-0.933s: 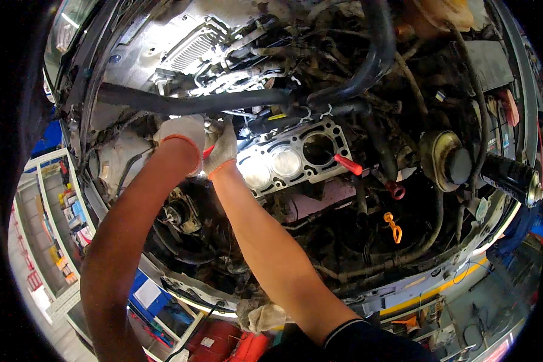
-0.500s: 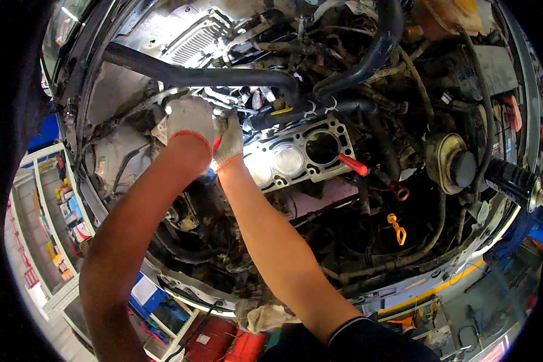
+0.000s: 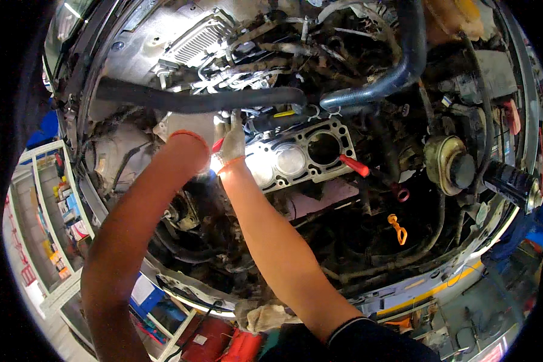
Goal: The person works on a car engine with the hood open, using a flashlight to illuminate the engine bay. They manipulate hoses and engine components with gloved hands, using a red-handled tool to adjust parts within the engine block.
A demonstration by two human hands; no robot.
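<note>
Grey-gloved hands (image 3: 233,143) crowd the engine block's (image 3: 308,158) left edge.

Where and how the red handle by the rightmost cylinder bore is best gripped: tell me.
Probably grip the red handle around its middle, coming from the picture's lower right. It slants down to the right, its outer end jutting past the near edge of the engine block, with no hose across it. Its other end lies by the rightmost cylinder bore.

Glare on engine block (image 3: 312,173); deep shadows; edges bowed.
</note>
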